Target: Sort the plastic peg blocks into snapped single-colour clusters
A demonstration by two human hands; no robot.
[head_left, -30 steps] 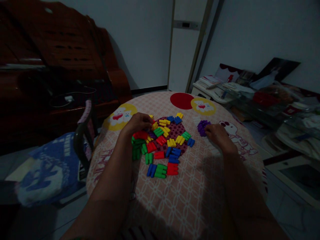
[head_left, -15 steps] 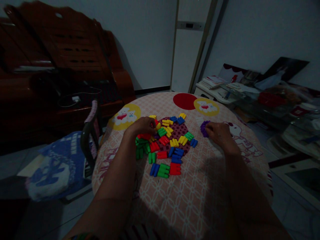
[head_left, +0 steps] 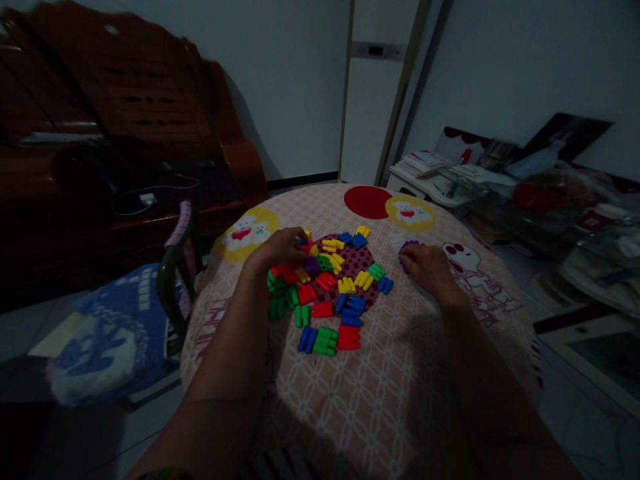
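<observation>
Many blocks (head_left: 326,280) left of mid-table (head_left: 350,390)
With left hand (head_left: 285,248) half-curled over them, right hand (head_left: 427,268) curled at purple cluster (head_left: 411,243) toward right edge; grips unclear

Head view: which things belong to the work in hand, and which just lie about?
In use:
purple blocks at the right hand
coloured blocks by the left hand
table under them

Just lying about:
papers
blue-covered chair
wooden bench
</observation>
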